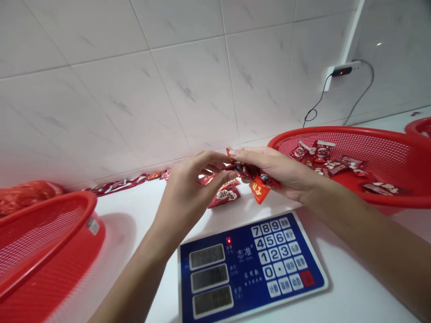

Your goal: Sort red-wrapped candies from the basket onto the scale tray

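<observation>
In the head view my right hand (274, 168) is wrapped round several small wrapped candies (260, 189), red and orange, whose ends poke out below the fingers. My left hand (198, 179) meets it from the other side, thumb and fingers closed on a dark red wrapped candy (232, 168) at the edge of that bunch. Just beneath the hands, more red wrapped candies (225, 196) with white lettering lie in a small pile, partly hidden by my left hand. In front of me sits a digital scale (247, 264) with a blue keypad and three displays.
A red mesh basket (340, 131) holding wrapped candies stands at the right, another red basket (72, 204) at the left. Along the wall runs a line of red packets (124, 183). Behind the right basket, a cable (372, 76) hangs from a wall socket (328, 80).
</observation>
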Demonstrator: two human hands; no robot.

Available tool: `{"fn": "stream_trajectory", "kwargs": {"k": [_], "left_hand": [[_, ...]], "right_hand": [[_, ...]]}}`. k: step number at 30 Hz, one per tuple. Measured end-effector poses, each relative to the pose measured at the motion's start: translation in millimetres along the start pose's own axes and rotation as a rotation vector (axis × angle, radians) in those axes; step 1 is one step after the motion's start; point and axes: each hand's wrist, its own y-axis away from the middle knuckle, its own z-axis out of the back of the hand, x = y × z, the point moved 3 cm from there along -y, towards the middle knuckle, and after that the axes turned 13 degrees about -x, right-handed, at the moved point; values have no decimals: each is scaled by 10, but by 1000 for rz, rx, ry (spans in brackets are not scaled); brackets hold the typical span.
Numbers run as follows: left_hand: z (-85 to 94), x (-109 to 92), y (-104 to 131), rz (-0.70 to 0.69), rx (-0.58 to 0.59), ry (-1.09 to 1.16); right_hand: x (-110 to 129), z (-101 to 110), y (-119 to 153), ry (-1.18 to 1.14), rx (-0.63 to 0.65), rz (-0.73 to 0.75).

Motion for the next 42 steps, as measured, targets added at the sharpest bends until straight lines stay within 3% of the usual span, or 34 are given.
{"fn": "stream_trajectory", "kwargs": {"k": [8,13,18,26,29,32,37,42], "left_hand": [[-17,29,13,54,19,36],[-43,74,16,162,81,86],[-82,84,36,248,196,281],[-91,147,51,346,49,455],[-84,147,47,328,14,481],[-76,139,43,280,12,343],[-44,53,39,61,-28,-97],[-12,-8,32,-45,-127,-214]], "right_hand": [[2,-8,6,4,8,1],[0,-17,-5,-27,-32,22],[13,-49,15,-15,1,17],[22,-55,10,-224,-37,-32],[30,-68,13,-231,17,-28],[8,-73,12,-224,29,-67],[-35,-75,5,-259,26,-127],[-29,-78,5,-374,74,-190]]}}
